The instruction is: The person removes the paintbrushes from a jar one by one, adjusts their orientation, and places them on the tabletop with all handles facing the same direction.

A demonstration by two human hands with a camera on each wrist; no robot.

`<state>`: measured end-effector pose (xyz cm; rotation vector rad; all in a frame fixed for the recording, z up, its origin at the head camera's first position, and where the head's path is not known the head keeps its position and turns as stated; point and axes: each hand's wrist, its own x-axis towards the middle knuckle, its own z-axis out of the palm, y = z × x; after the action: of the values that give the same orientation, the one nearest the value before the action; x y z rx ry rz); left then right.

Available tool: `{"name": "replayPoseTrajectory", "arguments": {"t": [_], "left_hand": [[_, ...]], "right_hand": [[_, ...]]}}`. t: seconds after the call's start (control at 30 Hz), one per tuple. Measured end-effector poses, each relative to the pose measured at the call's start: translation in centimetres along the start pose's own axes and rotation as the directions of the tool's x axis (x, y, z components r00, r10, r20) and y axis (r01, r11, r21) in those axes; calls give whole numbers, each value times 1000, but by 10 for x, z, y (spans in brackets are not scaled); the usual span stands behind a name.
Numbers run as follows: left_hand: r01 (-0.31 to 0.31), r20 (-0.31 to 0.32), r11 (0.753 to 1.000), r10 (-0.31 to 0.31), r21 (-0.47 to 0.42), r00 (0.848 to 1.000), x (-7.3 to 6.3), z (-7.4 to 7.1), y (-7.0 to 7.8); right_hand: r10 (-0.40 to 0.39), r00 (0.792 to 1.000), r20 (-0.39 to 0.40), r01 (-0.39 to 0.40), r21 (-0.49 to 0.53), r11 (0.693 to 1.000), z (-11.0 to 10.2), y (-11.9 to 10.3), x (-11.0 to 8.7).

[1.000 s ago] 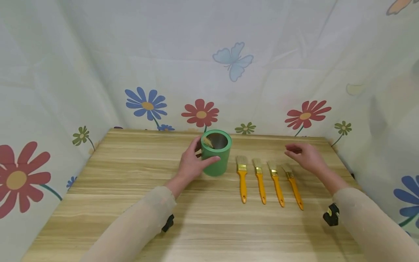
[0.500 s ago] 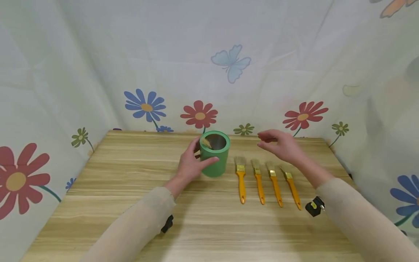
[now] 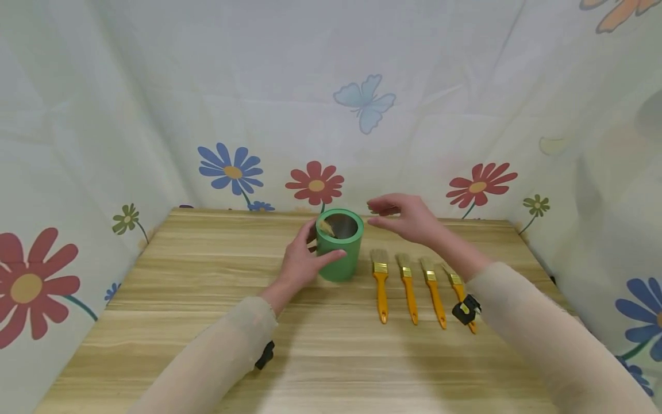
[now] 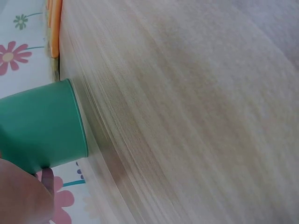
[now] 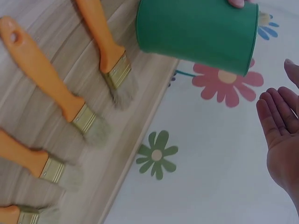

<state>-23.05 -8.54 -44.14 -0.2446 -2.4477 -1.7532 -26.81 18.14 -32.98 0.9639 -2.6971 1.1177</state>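
Note:
In the head view a green can (image 3: 338, 261) stands upright on the wooden table, its open top showing a shiny inside. Pale bristles of a brush (image 3: 327, 228) show inside, by the can's left wall. My left hand (image 3: 299, 263) grips the can from the left, with the thumb across its front. Just right of the rim is my right hand (image 3: 408, 218), thumb and fingers apart, with nothing seen between them. The right wrist view shows that hand (image 5: 282, 140) beside the can (image 5: 201, 32), not touching it. Several paintbrushes (image 3: 381, 287) with orange handles lie right of the can.
The brushes lie in a row, bristles toward the back; the rightmost brush (image 3: 455, 278) is partly covered by the black wrist camera (image 3: 465, 310). A flower-printed curtain (image 3: 258, 103) hangs behind and beside the wooden table (image 3: 181, 276).
My right hand has moved left from above the right-hand brushes to beside the can's rim. The left hand keeps its hold, and the can and brushes have stayed put.

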Motion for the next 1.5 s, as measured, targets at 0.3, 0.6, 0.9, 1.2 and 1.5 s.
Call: {"name": "replayPoseTrajectory", "arguments": {"t": [0.3, 0.6, 0.9, 1.2, 1.5], "left_hand": [[-13, 8, 1000, 13, -9, 1000, 1, -1, 0], [-20, 16, 1000, 21, -8, 1000, -1, -2, 0], [-35, 19, 999, 36, -13, 999, -1, -2, 1], [-24, 14, 1000, 24, 3, 1000, -2, -1, 3], [-22, 21, 1000, 22, -4, 1000, -3, -2, 4]], "right_hand": [[-62, 996, 59, 62, 4, 998, 19, -16, 18], [-88, 984, 155, 88, 10, 996, 36, -27, 30], [-59, 977, 205, 57, 17, 998, 51, -35, 39], [-112, 984, 140, 118, -31, 993, 61, -34, 43], [-115, 984, 138, 124, -60, 990, 64, -32, 46]]}}
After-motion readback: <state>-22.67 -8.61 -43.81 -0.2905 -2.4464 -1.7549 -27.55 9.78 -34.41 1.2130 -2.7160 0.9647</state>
